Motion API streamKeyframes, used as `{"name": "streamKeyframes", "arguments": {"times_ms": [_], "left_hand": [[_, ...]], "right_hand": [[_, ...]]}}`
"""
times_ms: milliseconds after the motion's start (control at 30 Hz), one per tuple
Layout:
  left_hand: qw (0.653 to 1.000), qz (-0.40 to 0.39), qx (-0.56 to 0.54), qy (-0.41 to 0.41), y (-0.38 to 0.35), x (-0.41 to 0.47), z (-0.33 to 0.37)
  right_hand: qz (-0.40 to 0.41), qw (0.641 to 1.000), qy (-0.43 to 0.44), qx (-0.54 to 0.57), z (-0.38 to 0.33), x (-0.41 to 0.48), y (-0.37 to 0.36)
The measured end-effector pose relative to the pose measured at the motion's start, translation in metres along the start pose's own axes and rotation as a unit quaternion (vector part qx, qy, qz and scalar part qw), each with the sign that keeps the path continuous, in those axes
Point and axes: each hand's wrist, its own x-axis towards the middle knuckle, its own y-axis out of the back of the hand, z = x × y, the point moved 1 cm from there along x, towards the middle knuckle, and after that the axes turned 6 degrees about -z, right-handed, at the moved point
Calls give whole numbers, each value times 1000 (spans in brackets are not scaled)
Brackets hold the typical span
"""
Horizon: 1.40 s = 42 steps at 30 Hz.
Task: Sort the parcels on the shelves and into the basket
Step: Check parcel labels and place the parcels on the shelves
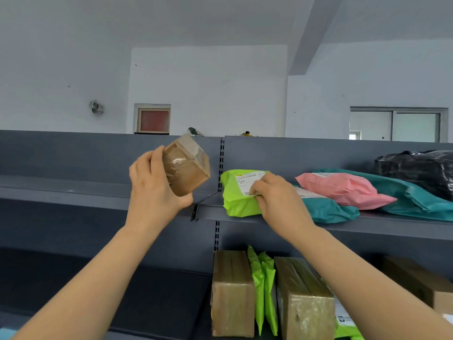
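My left hand [153,182] grips a small taped brown box [187,165] and holds it up in front of the upper left shelf [73,190]. My right hand [277,197] pinches the lime green mailer bag [236,197], which lies at the left end of the upper right shelf [382,225]. Its white label faces up under my fingers. Next to it lie a teal bag [328,208], a pink bag [343,187], a larger teal bag [416,200] and a black bag [416,168].
On the lower right shelf stand two tall brown boxes [232,293] [304,300] with lime green mailers [263,290] between them. Another brown box [416,283] sits further right. A slotted upright post [221,163] divides the grey shelving bays.
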Motion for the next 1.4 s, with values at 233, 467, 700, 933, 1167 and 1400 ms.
{"name": "streamKeyframes", "arguments": {"times_ms": [233, 467, 700, 933, 1167, 1400], "left_hand": [[1000, 14, 3, -18, 5, -2, -9], [998, 30, -27, -43, 8, 2, -5], [956, 45, 19, -289, 7, 0, 20], [897, 77, 28, -433, -13, -26, 74], [878, 105, 27, -466, -6, -70, 154], [891, -128, -197, -388, 11, -145, 274]], "right_hand": [[-64, 996, -62, 7, 1, -2, -11], [-67, 993, -70, -67, -6, 13, -23], [102, 874, -256, 401, -9, 1, 22], [-9, 732, -277, 622, -16, -34, 65], [25, 694, -253, 673, 1, -100, 112], [79, 698, -318, 637, 58, -230, 187]]}}
